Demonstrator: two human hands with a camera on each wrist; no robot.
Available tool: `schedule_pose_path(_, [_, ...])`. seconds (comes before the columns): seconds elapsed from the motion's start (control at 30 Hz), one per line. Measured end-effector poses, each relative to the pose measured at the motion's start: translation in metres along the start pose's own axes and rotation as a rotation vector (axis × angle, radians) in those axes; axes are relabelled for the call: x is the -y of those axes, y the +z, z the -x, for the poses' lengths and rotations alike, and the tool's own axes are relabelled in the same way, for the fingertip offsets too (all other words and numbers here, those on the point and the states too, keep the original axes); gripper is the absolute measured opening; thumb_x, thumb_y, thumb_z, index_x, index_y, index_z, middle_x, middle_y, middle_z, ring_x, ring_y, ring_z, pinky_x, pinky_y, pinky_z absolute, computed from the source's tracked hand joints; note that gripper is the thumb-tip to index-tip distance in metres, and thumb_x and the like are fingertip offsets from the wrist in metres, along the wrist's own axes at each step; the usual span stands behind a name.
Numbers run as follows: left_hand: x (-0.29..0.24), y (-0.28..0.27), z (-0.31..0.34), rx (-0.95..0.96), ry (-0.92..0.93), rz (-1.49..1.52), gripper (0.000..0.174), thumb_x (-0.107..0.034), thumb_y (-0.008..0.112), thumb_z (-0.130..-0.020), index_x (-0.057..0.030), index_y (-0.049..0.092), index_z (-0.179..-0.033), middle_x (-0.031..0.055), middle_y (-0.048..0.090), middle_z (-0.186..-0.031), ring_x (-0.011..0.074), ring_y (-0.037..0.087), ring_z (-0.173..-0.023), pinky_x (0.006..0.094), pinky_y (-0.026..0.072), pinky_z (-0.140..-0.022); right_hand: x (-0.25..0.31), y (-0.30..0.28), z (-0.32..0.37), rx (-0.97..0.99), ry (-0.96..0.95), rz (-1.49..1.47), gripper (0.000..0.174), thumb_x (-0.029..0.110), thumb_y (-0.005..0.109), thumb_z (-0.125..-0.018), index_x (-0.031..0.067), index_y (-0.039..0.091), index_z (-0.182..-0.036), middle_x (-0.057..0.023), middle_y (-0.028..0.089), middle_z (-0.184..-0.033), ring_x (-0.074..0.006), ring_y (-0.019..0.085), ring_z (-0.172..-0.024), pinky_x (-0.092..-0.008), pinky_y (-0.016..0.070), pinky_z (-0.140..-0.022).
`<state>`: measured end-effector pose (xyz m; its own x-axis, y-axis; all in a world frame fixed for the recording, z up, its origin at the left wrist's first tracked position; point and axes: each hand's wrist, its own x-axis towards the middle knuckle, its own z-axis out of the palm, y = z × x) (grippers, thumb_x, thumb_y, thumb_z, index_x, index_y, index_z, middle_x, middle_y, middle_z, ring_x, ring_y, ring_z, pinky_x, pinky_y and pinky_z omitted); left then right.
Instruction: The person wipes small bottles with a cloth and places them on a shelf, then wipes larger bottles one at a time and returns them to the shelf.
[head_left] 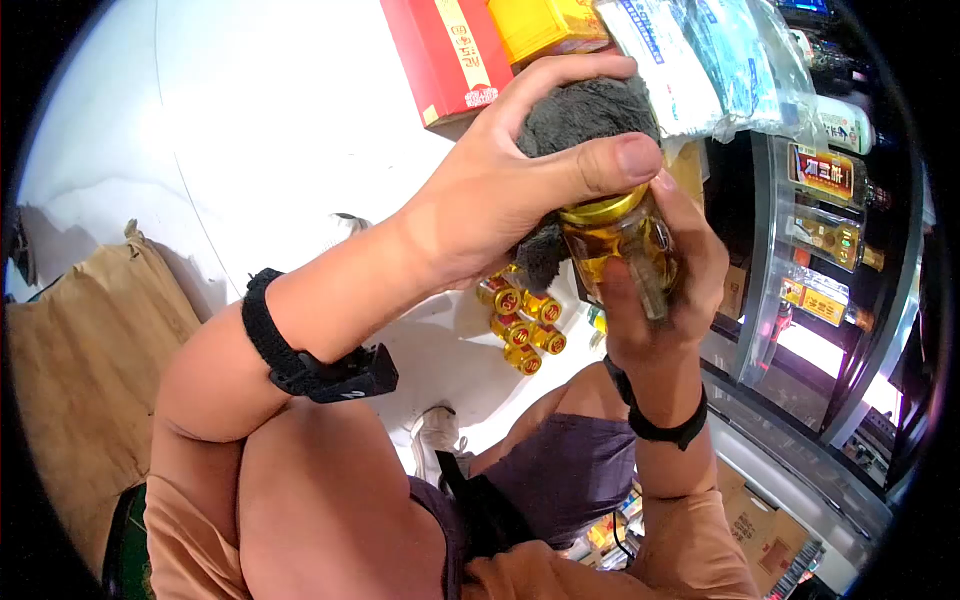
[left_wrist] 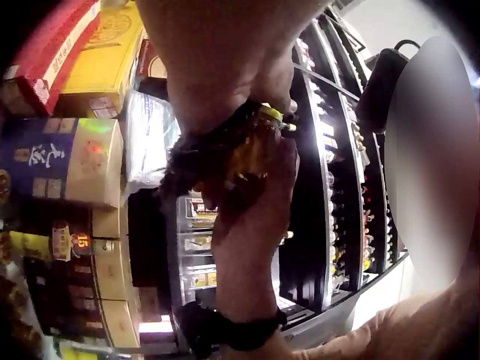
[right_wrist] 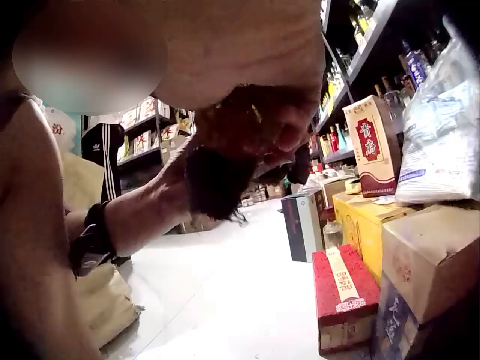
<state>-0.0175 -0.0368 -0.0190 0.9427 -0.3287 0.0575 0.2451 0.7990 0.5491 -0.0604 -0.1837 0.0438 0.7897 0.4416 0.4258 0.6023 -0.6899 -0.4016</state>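
Observation:
My left hand grips a dark grey fluffy cloth, its thumb lying across the cloth just above the gold lid of a small glass jar of amber liquid. From the other side, my right hand holds the jar, tilted, with fingers and thumb around the glass. A loose end of the cloth hangs beside the jar, and shows dark in the right wrist view, cloth. In the left wrist view the jar is in shadow between both hands.
Several gold-lidded jars sit on the white floor below. A red box, a yellow box and plastic-wrapped packs stand ahead. Bottle shelves line the right side. A brown sack lies at left.

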Motion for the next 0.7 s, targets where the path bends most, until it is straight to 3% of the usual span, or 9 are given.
schedule_pose_path(0.17, [-0.014,0.006,0.006,-0.075,-0.191,0.072,0.066,-0.032,0.074,-0.083,-0.0098,0.041,-0.135,0.0076,0.053,-0.120,0.0176,0.055,-0.108,0.0304,0.0508,-0.089,-0.006,0.013,-0.011,-0.147,-0.050,0.206,0.071,0.016,0.086,-0.063,0.0086,0.055,-0.126,-0.0143,0.057,-0.100,-0.0303,0.059,-0.086,-0.0371,0.0511,-0.072])
schedule_pose_path(0.23, [-0.013,0.002,0.004,-0.136,-0.204,0.114,0.065,-0.021,0.081,-0.077,-0.0063,0.044,-0.129,0.0062,0.058,-0.111,0.0174,0.059,-0.100,0.0312,0.0533,-0.081,0.005,0.007,-0.016,0.013,0.114,0.260,0.071,0.016,0.086,-0.067,0.0028,0.049,-0.126,-0.0164,0.058,-0.113,-0.0321,0.059,-0.099,-0.0366,0.0478,-0.087])
schedule_pose_path(0.3, [-0.014,-0.003,0.000,-0.109,-0.141,0.094,0.063,-0.021,0.079,-0.079,-0.0062,0.044,-0.129,0.0067,0.058,-0.112,0.0175,0.059,-0.101,0.0312,0.0535,-0.082,0.007,0.003,-0.019,0.121,0.098,0.228,0.086,0.022,0.089,-0.063,0.0024,0.042,-0.133,-0.0143,0.056,-0.118,-0.0304,0.058,-0.106,-0.0360,0.0485,-0.090])
schedule_pose_path(0.37, [-0.019,-0.011,-0.003,-0.017,-0.100,0.144,0.060,-0.024,0.072,-0.085,-0.0060,0.043,-0.134,0.0088,0.057,-0.118,0.0173,0.059,-0.103,0.0319,0.0526,-0.088,0.002,0.010,-0.010,-0.105,0.292,-0.558,0.099,0.020,0.092,-0.055,-0.0008,0.039,-0.136,-0.0152,0.054,-0.119,-0.0301,0.057,-0.110,-0.0342,0.0491,-0.093])
schedule_pose_path(0.4, [-0.021,-0.011,-0.006,0.020,-0.101,0.193,0.059,-0.027,0.070,-0.087,-0.0064,0.042,-0.135,0.0092,0.056,-0.120,0.0173,0.057,-0.106,0.0319,0.0506,-0.091,0.010,0.005,-0.015,-0.091,0.480,-0.649,0.115,0.030,0.095,-0.050,-0.0052,0.030,-0.138,-0.0167,0.048,-0.130,-0.0304,0.050,-0.121,-0.0366,0.0430,-0.103])
schedule_pose_path(0.5, [-0.023,-0.008,-0.010,0.120,-0.053,0.129,0.057,-0.030,0.065,-0.091,-0.0072,0.042,-0.138,0.0097,0.054,-0.122,0.0174,0.054,-0.111,0.0321,0.0464,-0.096,-0.003,0.005,-0.003,0.066,0.590,-0.599,0.122,0.038,0.096,-0.043,-0.0032,0.031,-0.138,-0.0194,0.046,-0.133,-0.0323,0.048,-0.123,-0.0406,0.0398,-0.106])
schedule_pose_path(0.53, [-0.023,-0.006,-0.010,0.173,-0.005,0.013,0.057,-0.031,0.063,-0.092,-0.0075,0.041,-0.138,0.0097,0.053,-0.123,0.0175,0.052,-0.114,0.0323,0.0442,-0.098,-0.002,0.013,-0.009,-0.117,0.478,-0.627,0.123,0.046,0.095,-0.039,-0.0032,0.036,-0.135,-0.0203,0.045,-0.134,-0.0329,0.046,-0.125,-0.0423,0.0355,-0.109])
schedule_pose_path(0.63, [-0.019,0.000,-0.011,0.129,-0.120,0.168,0.051,-0.031,0.060,-0.094,-0.0080,0.043,-0.137,0.0091,0.052,-0.124,0.0164,0.048,-0.117,0.0309,0.0413,-0.100,-0.008,0.014,-0.014,-0.271,0.367,-0.556,0.120,0.050,0.093,-0.042,-0.0031,0.037,-0.134,-0.0205,0.047,-0.133,-0.0320,0.046,-0.125,-0.0418,0.0364,-0.108])
schedule_pose_path(0.7, [-0.017,-0.002,-0.009,0.136,-0.175,0.163,0.047,-0.030,0.054,-0.097,-0.0062,0.044,-0.136,0.0098,0.051,-0.125,0.0163,0.048,-0.117,0.0301,0.0404,-0.100,0.001,0.012,-0.014,-0.285,0.455,-0.606,0.113,0.050,0.092,-0.049,-0.0030,0.037,-0.133,-0.0210,0.046,-0.133,-0.0304,0.048,-0.123,-0.0410,0.0393,-0.105])
